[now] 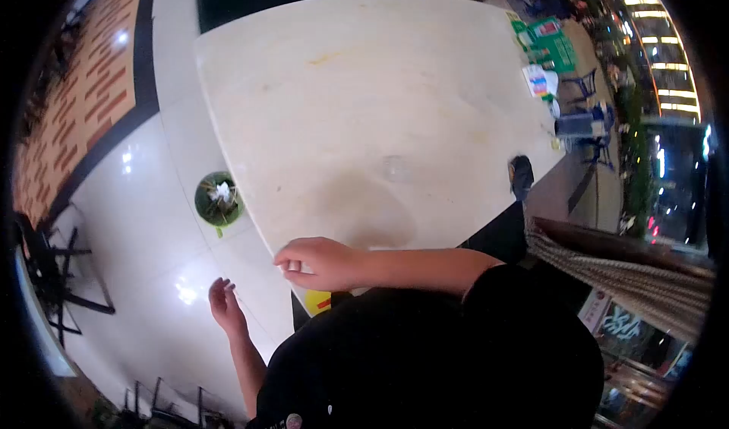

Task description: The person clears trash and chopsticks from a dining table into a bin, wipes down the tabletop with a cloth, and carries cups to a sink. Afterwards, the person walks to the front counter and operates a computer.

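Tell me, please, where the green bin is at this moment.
In the head view, the green bin stands left of centre on the pale floor, beside the left edge of the table and above the left hand in the picture.

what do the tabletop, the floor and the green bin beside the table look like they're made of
The tabletop could be stone or laminate: smooth, pale, low sheen, faintly stained.
The floor looks like polished ceramic or stone tile: bright reflections, thin straight joints.
The green bin is probably plastic, going by its evenly coloured rim; its finish is unclear.
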`<action>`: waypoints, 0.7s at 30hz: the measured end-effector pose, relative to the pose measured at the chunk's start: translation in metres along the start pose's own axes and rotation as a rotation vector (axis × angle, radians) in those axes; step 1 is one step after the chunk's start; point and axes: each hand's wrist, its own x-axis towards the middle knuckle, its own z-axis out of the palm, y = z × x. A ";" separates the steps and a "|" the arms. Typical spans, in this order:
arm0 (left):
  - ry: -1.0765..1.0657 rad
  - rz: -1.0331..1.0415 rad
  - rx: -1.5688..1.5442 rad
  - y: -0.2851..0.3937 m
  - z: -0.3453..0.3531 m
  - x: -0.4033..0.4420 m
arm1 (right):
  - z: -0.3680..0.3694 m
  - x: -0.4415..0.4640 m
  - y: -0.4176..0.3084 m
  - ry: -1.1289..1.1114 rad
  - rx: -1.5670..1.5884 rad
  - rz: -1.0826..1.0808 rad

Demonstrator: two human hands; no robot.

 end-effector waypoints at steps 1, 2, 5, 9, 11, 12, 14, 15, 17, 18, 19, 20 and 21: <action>-0.019 0.027 0.019 0.028 0.017 0.002 | -0.014 -0.020 0.001 0.060 -0.030 -0.001; -0.076 0.143 0.038 0.055 0.037 0.004 | -0.025 -0.038 0.004 0.100 -0.026 -0.014; -0.296 0.321 0.103 0.112 0.113 0.003 | -0.070 -0.089 0.020 0.277 -0.003 -0.021; -0.551 0.599 0.453 0.168 0.230 -0.034 | -0.140 -0.145 0.060 0.694 -0.122 0.059; -0.573 0.696 0.507 0.174 0.272 -0.043 | -0.172 -0.164 0.076 0.842 -0.111 0.122; -0.586 0.773 0.555 0.177 0.296 -0.049 | -0.193 -0.177 0.083 0.929 -0.108 0.117; -0.584 0.797 0.531 0.142 0.324 -0.030 | -0.229 -0.211 0.103 1.088 -0.144 0.074; -0.542 0.797 0.517 0.127 0.339 -0.023 | -0.246 -0.228 0.108 1.137 -0.164 0.104; -0.508 0.807 0.552 0.146 0.360 -0.040 | -0.274 -0.260 0.118 1.161 -0.136 0.192; -0.512 0.816 0.531 0.146 0.366 -0.041 | -0.285 -0.271 0.137 1.272 -0.174 0.178; -0.518 0.821 0.536 0.150 0.378 -0.044 | -0.301 -0.288 0.150 1.338 -0.189 0.234; -0.563 0.778 0.592 0.153 0.390 -0.046 | -0.317 -0.307 0.166 1.454 -0.198 0.271; -0.602 0.729 0.652 0.154 0.399 -0.050 | -0.332 -0.325 0.188 1.590 -0.231 0.295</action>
